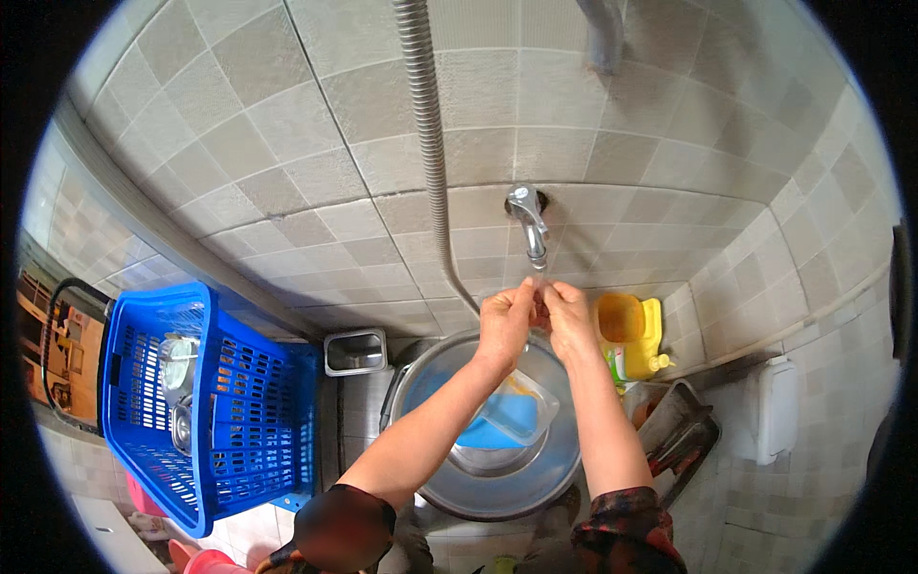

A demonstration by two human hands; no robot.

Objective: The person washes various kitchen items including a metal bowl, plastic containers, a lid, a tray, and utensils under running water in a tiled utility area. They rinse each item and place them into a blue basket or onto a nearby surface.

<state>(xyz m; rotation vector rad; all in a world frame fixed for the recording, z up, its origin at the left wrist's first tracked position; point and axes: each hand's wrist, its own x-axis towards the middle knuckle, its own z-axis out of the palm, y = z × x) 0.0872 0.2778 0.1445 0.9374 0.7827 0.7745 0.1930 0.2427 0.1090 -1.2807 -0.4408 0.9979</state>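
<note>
My left hand (pixel 505 319) and my right hand (pixel 568 316) are close together under the spout of a chrome wall tap (pixel 532 222). Fingers on both are curled, with the thumbs near each other. Something blurred and reddish shows between them; I cannot tell whether it is an object or my fingers. Below my forearms stands a large round metal basin (pixel 495 502). Inside the basin lie a clear plastic container (pixel 534 405), tilted, and a flat blue thing (pixel 477 434), partly covered by the container and my left forearm.
At left stands a blue plastic basket (pixel 204 402) holding metal and clear containers. A small steel tray (pixel 356 351) sits by the wall. Yellow bottles (pixel 638 337) stand right of the basin, near dark trays (pixel 674 430). A flexible metal hose (pixel 427 129) runs down the tiled wall.
</note>
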